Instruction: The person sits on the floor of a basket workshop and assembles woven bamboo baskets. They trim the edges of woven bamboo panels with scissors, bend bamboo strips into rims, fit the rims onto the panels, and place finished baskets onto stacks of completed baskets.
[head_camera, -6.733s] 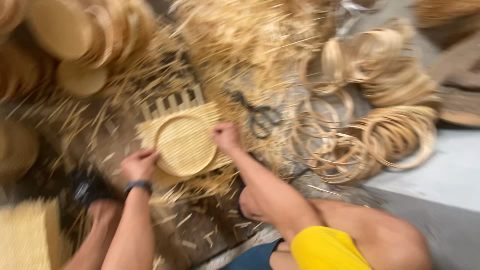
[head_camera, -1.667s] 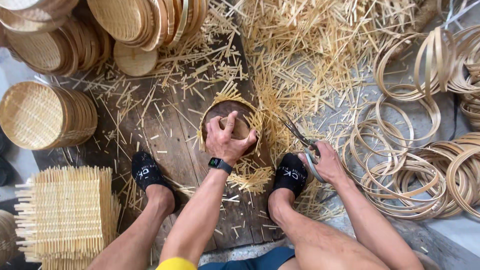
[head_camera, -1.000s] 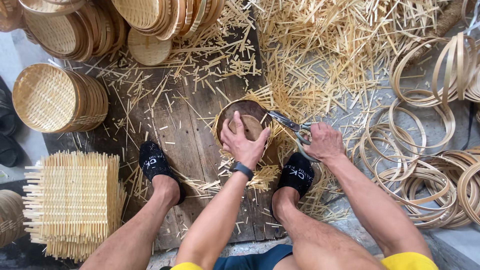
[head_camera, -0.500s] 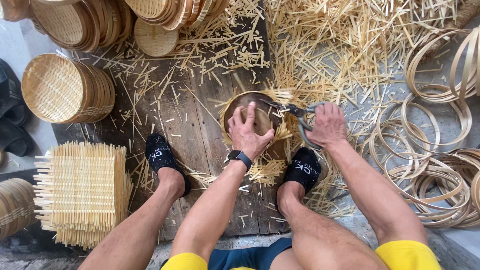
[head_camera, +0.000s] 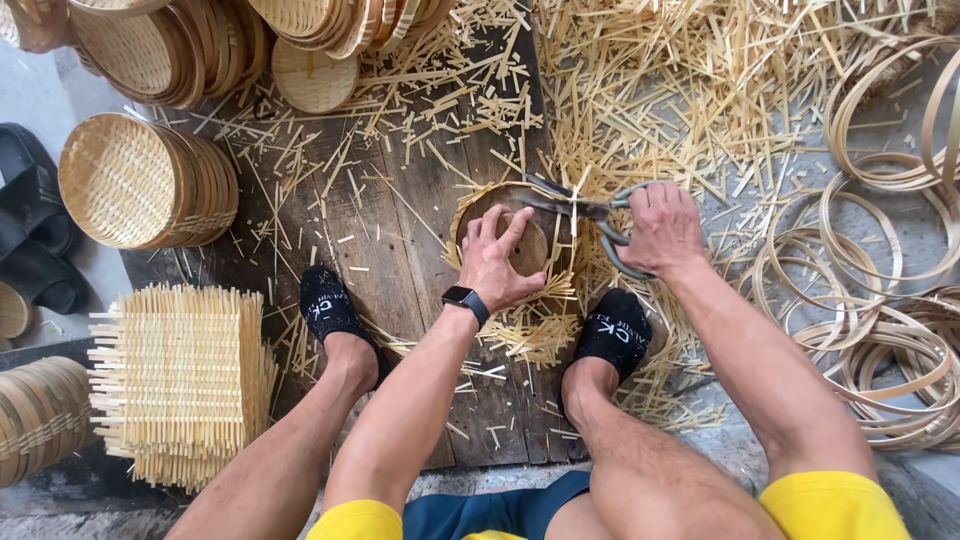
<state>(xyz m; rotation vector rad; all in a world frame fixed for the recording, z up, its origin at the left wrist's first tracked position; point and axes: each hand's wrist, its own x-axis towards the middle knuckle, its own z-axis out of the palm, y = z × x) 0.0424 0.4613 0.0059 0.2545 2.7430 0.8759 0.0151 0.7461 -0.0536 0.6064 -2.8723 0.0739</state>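
A person sits on the ground, seen from above, with both legs stretched forward and black ankle socks on both feet. The left hand (head_camera: 497, 258), wearing a dark wristwatch, lies flat with fingers spread over a round wooden mould (head_camera: 530, 238) set inside a round woven bamboo basket with ragged strip ends (head_camera: 478, 205). The palm presses down on it; nothing is gripped. The basket rests on a dark weathered wooden board (head_camera: 395, 215), just ahead of the feet and between them.

The right hand (head_camera: 660, 228) is closed around the looped handles of a pair of large grey metal shears (head_camera: 590, 212). The blades point left and reach across the far rim of the basket; how far apart they stand cannot be told.

Loose pale bamboo offcuts (head_camera: 690, 90) cover the ground ahead and to the right. Thin bamboo hoops (head_camera: 880, 320) lie piled at the right. At the left stand a row of finished round woven trays on edge (head_camera: 145, 180), and a stack of square woven bamboo mats with fringed edges (head_camera: 180, 380) nearer the person. More round trays (head_camera: 310, 70) lean at the top of the view. Black sandals (head_camera: 30, 215) lie at the far left.
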